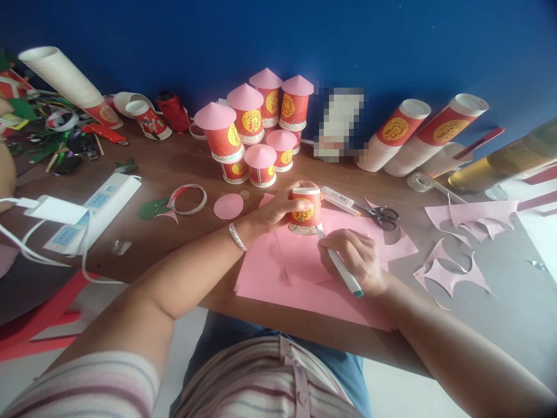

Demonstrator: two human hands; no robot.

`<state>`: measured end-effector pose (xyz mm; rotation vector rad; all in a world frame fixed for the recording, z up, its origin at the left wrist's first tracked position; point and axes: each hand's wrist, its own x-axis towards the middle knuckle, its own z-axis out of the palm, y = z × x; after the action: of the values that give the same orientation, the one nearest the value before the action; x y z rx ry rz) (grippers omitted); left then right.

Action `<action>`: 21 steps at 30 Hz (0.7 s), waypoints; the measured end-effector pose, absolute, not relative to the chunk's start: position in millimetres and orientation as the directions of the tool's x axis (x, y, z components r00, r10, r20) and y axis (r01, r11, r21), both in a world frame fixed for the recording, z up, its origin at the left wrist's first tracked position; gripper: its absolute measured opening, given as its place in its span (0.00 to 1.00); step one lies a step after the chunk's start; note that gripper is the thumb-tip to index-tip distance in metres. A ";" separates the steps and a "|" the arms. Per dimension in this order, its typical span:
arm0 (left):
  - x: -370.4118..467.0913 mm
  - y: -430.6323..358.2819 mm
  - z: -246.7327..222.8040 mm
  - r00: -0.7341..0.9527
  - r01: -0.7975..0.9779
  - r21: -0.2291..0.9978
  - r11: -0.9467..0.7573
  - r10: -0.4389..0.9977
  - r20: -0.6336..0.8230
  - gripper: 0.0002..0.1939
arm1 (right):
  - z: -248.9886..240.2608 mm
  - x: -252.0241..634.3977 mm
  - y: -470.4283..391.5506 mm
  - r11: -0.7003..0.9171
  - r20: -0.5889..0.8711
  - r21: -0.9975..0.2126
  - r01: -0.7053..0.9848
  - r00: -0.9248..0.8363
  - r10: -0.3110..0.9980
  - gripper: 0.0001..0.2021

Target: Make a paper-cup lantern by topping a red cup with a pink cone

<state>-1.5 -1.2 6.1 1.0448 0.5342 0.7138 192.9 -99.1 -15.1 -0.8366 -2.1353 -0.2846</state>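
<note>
My left hand [284, 207] is closed around a red paper cup [304, 216] with a yellow emblem and a white band along its bottom edge. My right hand [354, 258] grips a white marker [344, 271] with a green end, its tip touching or very near the cup's white band. Thin marks show on that band. Beneath both hands lie pink paper sheets [270, 278]. Just past the cup are a white stick-shaped tube [340, 200] and dark-handled scissors [385, 218].
Several red cups with pink cone tops [245, 110] stand at the back. Stacked paper cups [398, 130] lean on the right, near pink scraps [455, 276] and a tape roll [420, 182]. To the left are a power strip [98, 209], a paper ring [188, 199] and a pink disc [228, 206].
</note>
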 end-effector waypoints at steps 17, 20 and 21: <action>-2.2 -1.2 5.5 0.658 -0.243 0.928 0.281 0.751 -0.056 0.20 | -14.2 191.0 -101.5 0.741 0.750 -0.081 0.666 -0.449 0.486 0.12; -2.6 -1.5 5.7 0.660 -0.232 0.930 0.285 0.748 -0.064 0.19 | -14.4 190.9 -101.9 0.755 0.745 -0.092 0.649 -0.457 0.485 0.11; -2.5 -0.8 4.7 0.666 -0.234 0.927 0.291 0.743 -0.065 0.20 | -14.5 190.9 -101.7 0.755 0.742 -0.091 0.650 -0.461 0.486 0.11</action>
<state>-2.5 -0.8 4.7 1.0910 0.5517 0.6974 190.9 -101.7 -14.5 -0.8483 -2.1495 -0.2613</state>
